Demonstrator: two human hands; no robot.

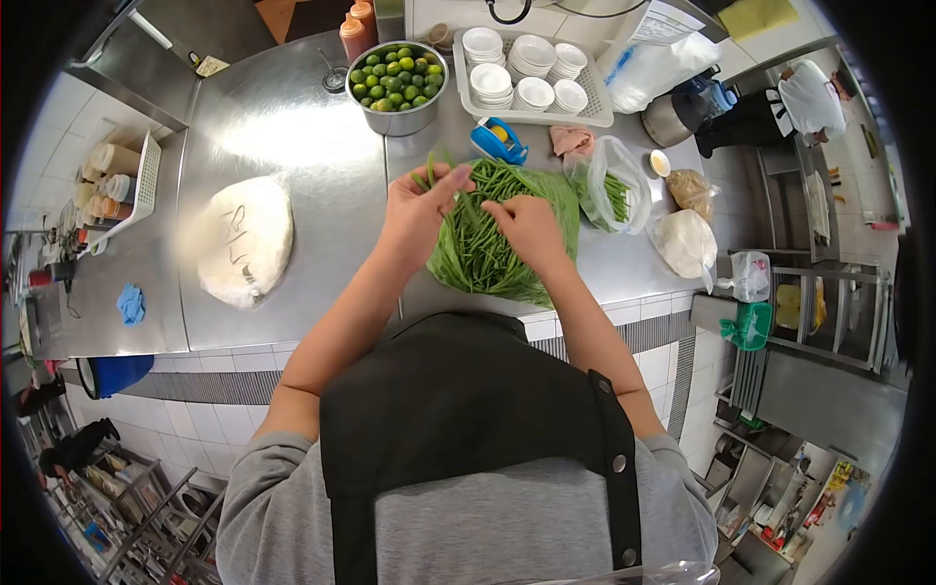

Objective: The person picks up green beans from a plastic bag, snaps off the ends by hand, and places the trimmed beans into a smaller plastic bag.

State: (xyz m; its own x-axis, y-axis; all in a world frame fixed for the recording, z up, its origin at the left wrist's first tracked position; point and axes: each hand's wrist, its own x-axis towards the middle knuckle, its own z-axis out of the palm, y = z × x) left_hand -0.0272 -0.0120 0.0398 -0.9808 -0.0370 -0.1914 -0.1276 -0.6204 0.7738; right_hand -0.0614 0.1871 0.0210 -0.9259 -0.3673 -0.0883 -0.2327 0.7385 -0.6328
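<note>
A large heap of green beans (475,252) lies in an opened green plastic bag (564,210) on the steel counter, in front of my body. My left hand (421,213) is raised over the heap's left side, closed, with a few green beans sticking up between thumb and fingers. Over the right side of the heap, my right hand (529,232) is closed, thumb and forefinger together near the beans; what it pinches, if anything, is too small to make out. Right of the heap, a clear plastic bag (632,180) holds more green beans.
Behind the beans stand a steel pot (405,122) of limes, a blue tape dispenser (498,141) and a white tray (561,117) of small dishes. A marked white bag (246,239) lies left; a small bowl (660,163) and filled bags sit right. Another person (795,102) stands far right.
</note>
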